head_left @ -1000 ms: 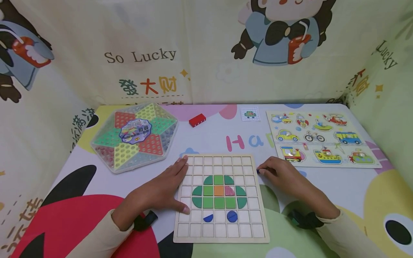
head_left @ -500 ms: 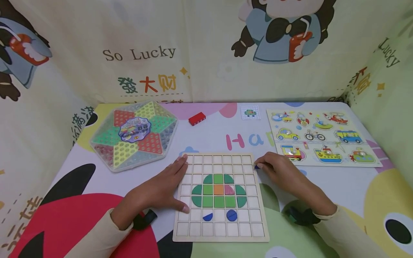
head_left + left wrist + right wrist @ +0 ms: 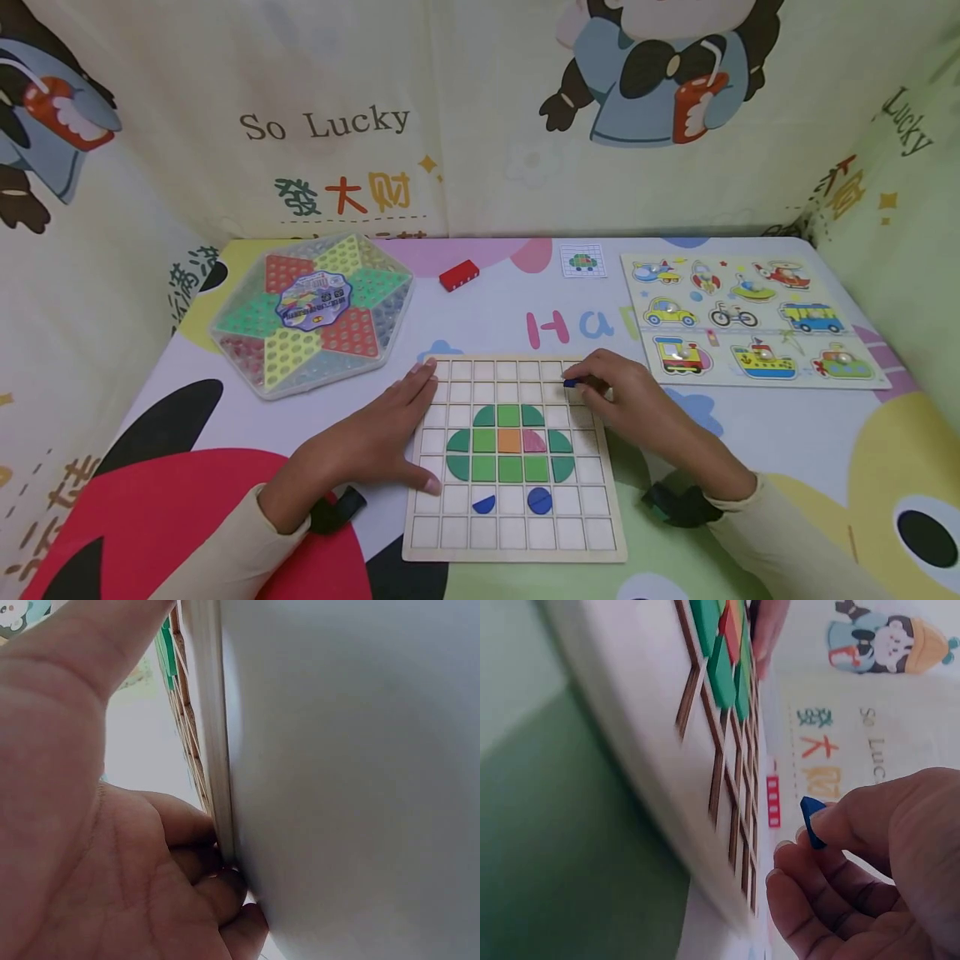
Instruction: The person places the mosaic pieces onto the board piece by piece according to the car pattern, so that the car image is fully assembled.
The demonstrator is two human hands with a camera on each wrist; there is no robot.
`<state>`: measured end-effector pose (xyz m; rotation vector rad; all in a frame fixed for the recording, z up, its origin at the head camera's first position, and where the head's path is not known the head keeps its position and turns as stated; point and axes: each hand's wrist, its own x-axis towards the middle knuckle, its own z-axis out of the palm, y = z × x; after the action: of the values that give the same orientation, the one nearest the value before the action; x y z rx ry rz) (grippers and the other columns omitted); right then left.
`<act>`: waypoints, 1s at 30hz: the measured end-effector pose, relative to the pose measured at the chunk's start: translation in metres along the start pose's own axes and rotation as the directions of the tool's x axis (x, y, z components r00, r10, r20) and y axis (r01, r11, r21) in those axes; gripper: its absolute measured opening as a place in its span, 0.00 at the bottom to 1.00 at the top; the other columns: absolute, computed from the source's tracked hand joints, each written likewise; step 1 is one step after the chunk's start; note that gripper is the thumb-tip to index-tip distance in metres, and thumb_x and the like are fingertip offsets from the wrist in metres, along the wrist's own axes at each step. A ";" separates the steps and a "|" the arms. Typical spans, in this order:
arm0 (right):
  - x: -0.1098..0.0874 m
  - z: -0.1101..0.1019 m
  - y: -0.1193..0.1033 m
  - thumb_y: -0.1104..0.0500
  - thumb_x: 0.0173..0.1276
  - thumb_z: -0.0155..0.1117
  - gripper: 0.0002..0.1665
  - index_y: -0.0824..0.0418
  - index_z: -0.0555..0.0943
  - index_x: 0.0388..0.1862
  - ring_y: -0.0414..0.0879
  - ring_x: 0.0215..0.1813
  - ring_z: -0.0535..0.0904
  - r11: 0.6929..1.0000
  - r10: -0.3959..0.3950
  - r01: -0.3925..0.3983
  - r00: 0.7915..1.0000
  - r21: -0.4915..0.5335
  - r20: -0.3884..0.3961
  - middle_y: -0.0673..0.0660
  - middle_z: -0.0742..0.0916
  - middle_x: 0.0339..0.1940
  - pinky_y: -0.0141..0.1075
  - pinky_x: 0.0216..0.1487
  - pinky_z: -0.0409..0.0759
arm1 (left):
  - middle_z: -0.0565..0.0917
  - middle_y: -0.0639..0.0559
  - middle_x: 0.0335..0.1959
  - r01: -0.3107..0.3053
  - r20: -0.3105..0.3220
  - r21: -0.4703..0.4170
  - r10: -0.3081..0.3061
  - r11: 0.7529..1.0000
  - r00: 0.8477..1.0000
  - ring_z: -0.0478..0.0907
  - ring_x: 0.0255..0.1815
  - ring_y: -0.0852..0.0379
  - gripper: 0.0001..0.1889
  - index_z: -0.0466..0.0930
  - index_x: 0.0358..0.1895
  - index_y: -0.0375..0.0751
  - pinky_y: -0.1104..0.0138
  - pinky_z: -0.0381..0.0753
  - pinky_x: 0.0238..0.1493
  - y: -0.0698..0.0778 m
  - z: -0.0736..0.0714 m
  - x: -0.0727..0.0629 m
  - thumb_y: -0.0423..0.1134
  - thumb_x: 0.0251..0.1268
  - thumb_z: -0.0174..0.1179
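A wooden grid board (image 3: 517, 533) lies in front of me, with green, orange, pink and blue tiles set in its cells. Along its left edge rests my left hand (image 3: 382, 442), fingers straight and thumb over the frame; the left wrist view shows the palm beside the board's edge (image 3: 214, 735). Over the upper right corner of the board, my right hand (image 3: 637, 408) pinches a small blue tile (image 3: 812, 823) between thumb and fingers. Lower on the board sit a blue half-round tile (image 3: 484, 504) and a blue circle of two halves (image 3: 539, 501).
Behind the board stand a hexagonal Chinese checkers box (image 3: 315, 321), a red block (image 3: 459, 276) and a small pattern card (image 3: 582, 261). A vehicle peg puzzle (image 3: 750, 321) lies at the right. A printed curtain (image 3: 480, 192) hangs behind the table.
My right hand, pinching the blue tile, has moved left from beside the board's right edge to above its upper right cells. The left hand has stayed in place.
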<state>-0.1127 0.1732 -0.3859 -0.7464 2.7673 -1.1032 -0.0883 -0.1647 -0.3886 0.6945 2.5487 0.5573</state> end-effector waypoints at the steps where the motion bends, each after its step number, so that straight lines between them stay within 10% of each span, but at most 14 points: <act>1: 0.002 0.002 -0.002 0.71 0.65 0.64 0.13 0.62 0.84 0.47 0.41 0.36 0.75 1.000 -0.007 0.007 1.000 0.003 0.008 0.48 0.83 0.39 0.30 0.36 0.79 | 0.40 0.48 0.80 0.000 0.000 0.000 0.000 1.000 1.000 0.36 0.78 0.46 0.67 0.45 0.78 0.37 0.49 0.55 0.71 0.000 0.000 0.000 0.66 0.37 0.74; 30: 0.019 0.038 -0.050 0.67 0.65 0.67 0.10 0.59 0.86 0.45 0.36 0.40 0.78 0.964 -0.230 0.189 0.945 0.188 0.231 0.45 0.85 0.40 0.29 0.40 0.80 | 0.38 0.48 0.80 0.003 0.021 0.002 -0.003 1.000 1.000 0.35 0.78 0.46 0.67 0.45 0.78 0.36 0.48 0.51 0.72 0.000 -0.001 -0.001 0.66 0.38 0.74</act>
<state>-0.0999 0.1093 -0.3787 -1.0955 2.3975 -1.1617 -0.0879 -0.1649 -0.3876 0.6933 2.5312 0.5440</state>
